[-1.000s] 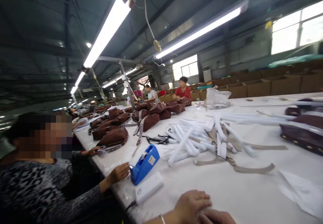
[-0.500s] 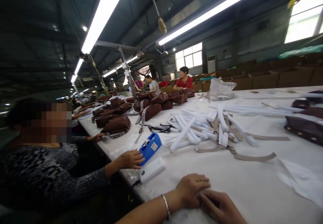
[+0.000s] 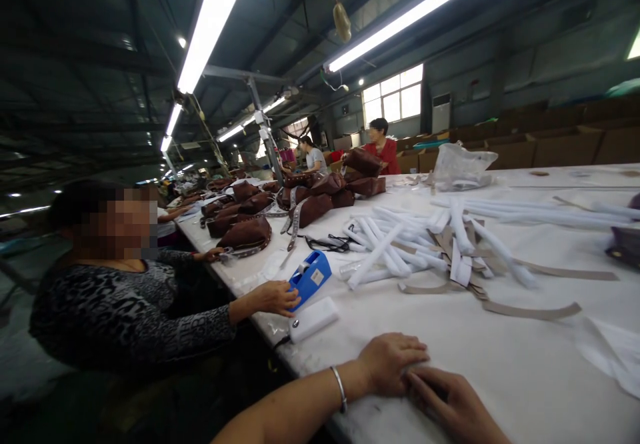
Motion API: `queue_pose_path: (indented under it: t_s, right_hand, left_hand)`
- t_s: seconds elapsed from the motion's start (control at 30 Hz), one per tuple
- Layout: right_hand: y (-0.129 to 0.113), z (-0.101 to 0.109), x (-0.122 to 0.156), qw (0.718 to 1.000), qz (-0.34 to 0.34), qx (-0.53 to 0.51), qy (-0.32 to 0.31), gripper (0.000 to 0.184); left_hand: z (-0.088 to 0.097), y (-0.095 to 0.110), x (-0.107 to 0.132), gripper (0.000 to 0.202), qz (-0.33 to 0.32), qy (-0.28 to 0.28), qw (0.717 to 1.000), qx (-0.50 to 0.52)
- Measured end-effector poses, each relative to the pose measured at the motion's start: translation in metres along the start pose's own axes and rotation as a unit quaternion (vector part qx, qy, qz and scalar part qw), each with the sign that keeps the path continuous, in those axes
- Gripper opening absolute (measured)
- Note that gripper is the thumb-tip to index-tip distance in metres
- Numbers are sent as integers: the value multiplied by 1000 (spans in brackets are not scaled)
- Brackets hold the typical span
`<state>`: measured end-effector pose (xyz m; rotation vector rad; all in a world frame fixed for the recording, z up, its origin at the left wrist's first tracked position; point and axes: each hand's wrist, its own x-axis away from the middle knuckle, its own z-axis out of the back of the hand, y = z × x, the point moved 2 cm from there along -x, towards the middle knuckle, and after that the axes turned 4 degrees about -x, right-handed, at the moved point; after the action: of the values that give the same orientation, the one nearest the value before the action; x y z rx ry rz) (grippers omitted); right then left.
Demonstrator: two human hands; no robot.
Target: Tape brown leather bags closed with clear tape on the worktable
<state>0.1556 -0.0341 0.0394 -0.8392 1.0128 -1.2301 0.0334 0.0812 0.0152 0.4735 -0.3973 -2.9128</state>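
Observation:
My left hand, with a silver bangle on its wrist, lies palm down on the white table, fingers stretched out side by side. Right beside it, my right hand has its fingers curled, and their tips meet the left hand near its thumb. What lies between or under the fingers, if anything, is hidden. Just left of my hands are a white box-shaped device and a blue tape dispenser. A co-worker's hand rests against the dispenser.
White rolled tubes and grey-brown strips form a loose heap ahead. Several brown studded bags line the table's left side. A clear plastic bag stands farther back. One co-worker sits close at left.
My view has turned slightly left, so the scene sits further right. The far co-worker in red now has a brown bag raised. My hands keep about the same pose.

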Motion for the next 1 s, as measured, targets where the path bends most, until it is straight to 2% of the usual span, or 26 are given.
queue_pose_path:
  t_s: [0.2,0.53,0.77,1.0]
  right_hand:
    - [4,2,0,1000,-2,15,-23,49]
    - [11,4,-1,999,7,26,-18,47]
    - [-3,6,-1,999,18,32,28,51]
    - [-7,6,0,999,15,29,9,52]
  left_hand:
    - [-2,-1,-2,53,-19,-8,1000,-22]
    - [1,3,-3,48,-19,-14,999,-48]
    - [2,3,-4,48,-21,-7,999,-47]
    - [1,1,-3,51,-4,-25,999,-36]
